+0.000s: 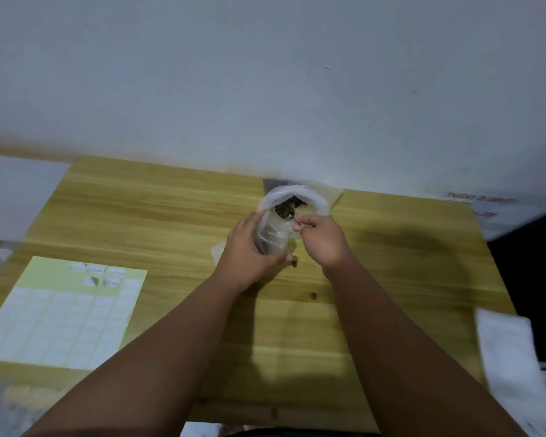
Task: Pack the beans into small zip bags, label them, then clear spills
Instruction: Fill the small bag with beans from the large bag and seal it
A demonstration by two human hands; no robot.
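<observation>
Both hands meet at frame center, over the far part of the wood surface (139, 209). L hand (249, 250) is curled round a small clear zip bag (273, 236), fingers on one side and thumb low at the front, holding it upright w/ the mouth facing away. R hand (322, 241) sits just right of it, fingers curled in, tips bunched at the bag's rim; can't tell whether they pinch beans, plastic or nothing, too small and blurred.

Just behind, at the wall, stands a bigger clear plastic bag (316, 201), mouth open, w/ dark beans (286, 208) showing inside. Small bag overlaps its front.

Stray beans on the surface: one (293, 264) just below the L thumb, one (313, 295) between the forearms, one (274, 412) near the bottom edge.

Lower left: a label sheet (63, 316) lies flat, green backing, rows of white stickers, a few at the top w/ writing, not legible. Lower right: a white cloth (511, 357) at the surface's edge.
</observation>
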